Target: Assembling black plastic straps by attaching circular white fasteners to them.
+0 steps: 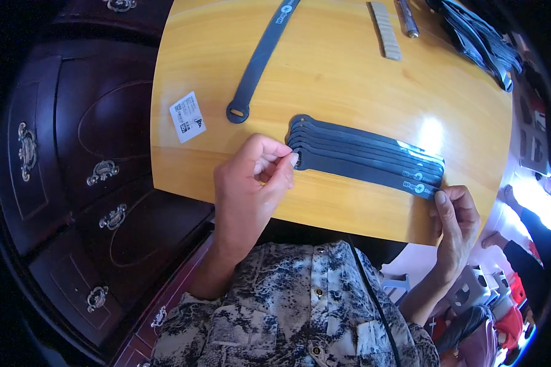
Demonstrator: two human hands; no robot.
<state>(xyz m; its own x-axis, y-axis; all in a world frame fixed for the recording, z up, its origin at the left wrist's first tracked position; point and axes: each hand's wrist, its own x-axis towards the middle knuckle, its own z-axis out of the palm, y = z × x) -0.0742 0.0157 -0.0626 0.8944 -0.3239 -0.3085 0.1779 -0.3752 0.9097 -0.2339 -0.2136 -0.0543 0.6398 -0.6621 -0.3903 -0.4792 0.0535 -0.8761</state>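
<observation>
Several dark cable straps (361, 160) lie fanned out in an overlapping row on the wooden table, their rounded slotted ends to the left. My left hand (254, 174) pinches the slotted end of the nearest strap between thumb and forefinger. At the other end of that same strap, my right hand (454, 215) grips it near the white print, thumb on top, close to the table's front edge. Beyond my left hand a single strap (257, 67) lies apart, its slotted end toward me.
A white printed label (188, 117) lies on the table's left side. Toward the back are a corrugated cardboard strip (384, 30), a pen-like tube (408, 19) and a heap of dark straps (477, 40). Dark cabinets (98, 140) stand at left; people and stools (471, 290) are at right.
</observation>
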